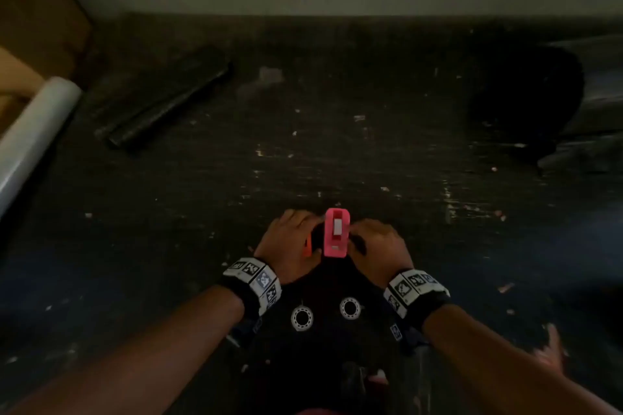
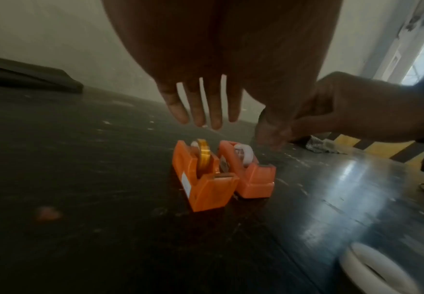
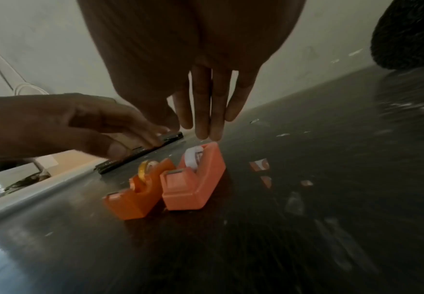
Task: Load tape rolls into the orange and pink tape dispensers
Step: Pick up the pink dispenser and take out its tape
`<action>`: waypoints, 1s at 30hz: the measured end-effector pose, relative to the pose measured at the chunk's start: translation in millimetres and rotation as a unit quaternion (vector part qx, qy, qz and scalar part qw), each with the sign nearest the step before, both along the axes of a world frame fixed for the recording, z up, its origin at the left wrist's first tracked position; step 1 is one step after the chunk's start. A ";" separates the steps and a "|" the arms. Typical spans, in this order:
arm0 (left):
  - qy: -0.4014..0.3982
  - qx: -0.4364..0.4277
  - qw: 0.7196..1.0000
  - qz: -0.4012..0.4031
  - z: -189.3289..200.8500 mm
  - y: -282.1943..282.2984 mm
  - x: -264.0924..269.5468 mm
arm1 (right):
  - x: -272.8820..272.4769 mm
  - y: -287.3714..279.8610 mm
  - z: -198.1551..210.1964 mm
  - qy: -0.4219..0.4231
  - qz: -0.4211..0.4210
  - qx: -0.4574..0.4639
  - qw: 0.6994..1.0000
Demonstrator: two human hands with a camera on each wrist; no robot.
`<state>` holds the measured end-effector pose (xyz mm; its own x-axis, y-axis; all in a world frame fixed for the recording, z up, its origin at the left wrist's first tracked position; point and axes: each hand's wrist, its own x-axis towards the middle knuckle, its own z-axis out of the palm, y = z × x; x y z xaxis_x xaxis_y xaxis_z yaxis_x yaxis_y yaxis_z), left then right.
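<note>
Two small tape dispensers stand side by side on the dark table. The orange dispenser (image 2: 203, 179) carries an amber tape roll (image 2: 203, 154). The pink dispenser (image 1: 336, 232) carries a white tape roll (image 2: 243, 153). My left hand (image 1: 290, 239) hovers over the orange dispenser with straight fingers (image 2: 200, 107), touching nothing that I can see. My right hand (image 1: 377, 242) is at the pink dispenser's right side. Its straight fingers (image 3: 211, 103) end just above the back of the pink dispenser (image 3: 196, 179). The head view mostly hides the orange dispenser (image 1: 307, 248) under my left hand.
Two loose white tape rolls (image 1: 301, 318) (image 1: 350, 308) lie close to my body between my wrists. A black rolled sheet (image 1: 168, 104) lies far left. A white film roll (image 1: 33, 135) and cardboard (image 1: 33, 10) sit at the left edge. A dark round bundle (image 1: 526, 94) is far right.
</note>
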<state>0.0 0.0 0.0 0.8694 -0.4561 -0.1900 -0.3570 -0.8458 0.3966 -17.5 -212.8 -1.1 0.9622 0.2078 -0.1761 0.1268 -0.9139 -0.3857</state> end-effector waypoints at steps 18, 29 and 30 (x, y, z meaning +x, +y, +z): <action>0.024 0.071 0.997 -0.023 -31.9 -32.4 34.2 | 51.5 15.4 -13.1 0.057 0.011 -0.013 0.998; 0.230 -0.361 0.879 0.210 -17.7 -15.6 -17.4 | -2.7 3.4 3.4 0.059 -0.068 0.275 0.957; 0.251 -0.373 0.863 0.231 -18.2 -15.3 -22.6 | -8.7 5.3 2.9 0.066 -0.068 0.291 0.952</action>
